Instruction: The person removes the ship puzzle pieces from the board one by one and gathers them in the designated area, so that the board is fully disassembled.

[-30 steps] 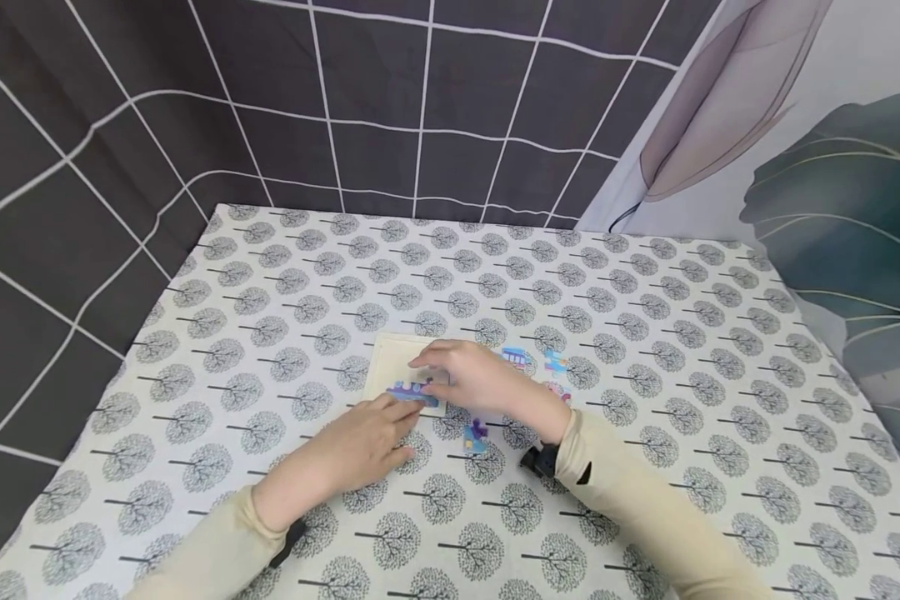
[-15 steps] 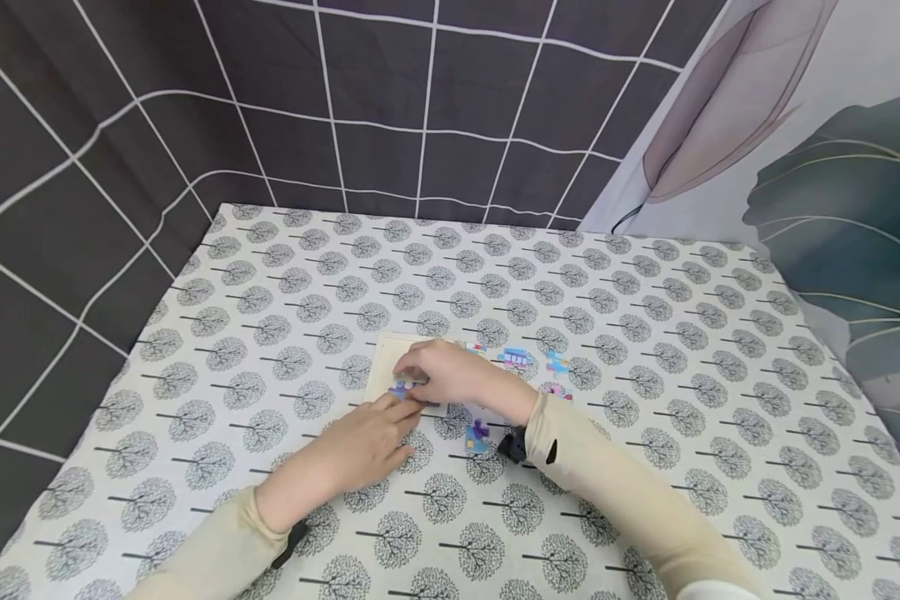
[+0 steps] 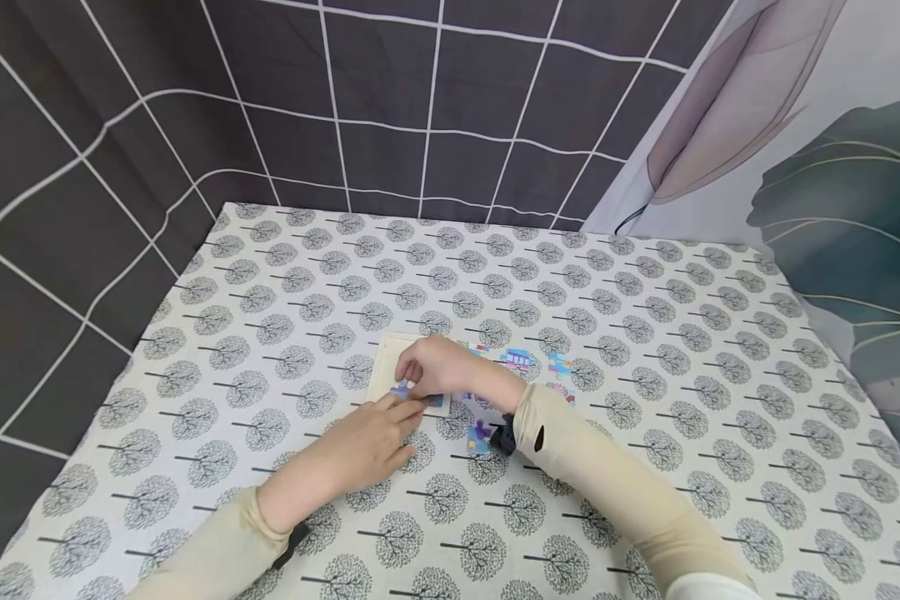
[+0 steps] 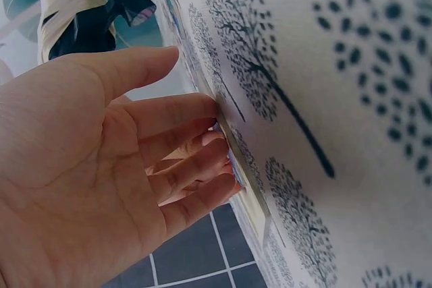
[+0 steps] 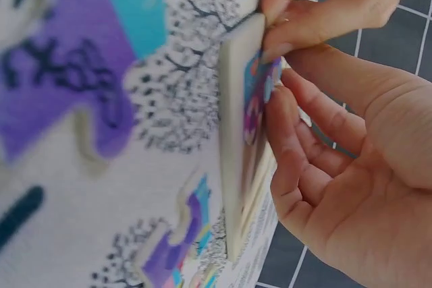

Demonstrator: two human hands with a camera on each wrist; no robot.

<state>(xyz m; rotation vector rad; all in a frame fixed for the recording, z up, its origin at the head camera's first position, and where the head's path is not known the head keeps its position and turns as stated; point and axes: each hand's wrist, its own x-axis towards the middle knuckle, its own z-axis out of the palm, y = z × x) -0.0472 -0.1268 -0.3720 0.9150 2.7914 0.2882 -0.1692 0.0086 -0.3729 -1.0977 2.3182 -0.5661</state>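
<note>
A cream puzzle board (image 3: 378, 375) lies on the table under both hands. My left hand (image 3: 367, 442) rests its fingertips on the board's near edge, fingers extended; in the left wrist view the palm of the left hand (image 4: 88, 173) faces the camera. My right hand (image 3: 438, 367) bends over the board from the right. In the right wrist view, thumb and index finger of the right hand (image 5: 351, 153) pinch a blue-and-purple jigsaw piece (image 5: 273, 75) at the board's surface, beside the left fingertips. Fingers hide much of the piece and board.
Loose jigsaw pieces lie right of the board: a purple-and-blue piece (image 3: 477, 437) nearest, a piece with a windowed picture (image 3: 519, 358), and a light blue piece (image 3: 559, 363). A tree-print cloth (image 3: 607, 300) covers the table, and a dark grid-pattern curtain (image 3: 375, 83) hangs behind.
My right hand has shifted slightly left and its wrist has swung inward, with fingers more curled over the board. More loose pieces show behind it. The left hand has barely moved.
</note>
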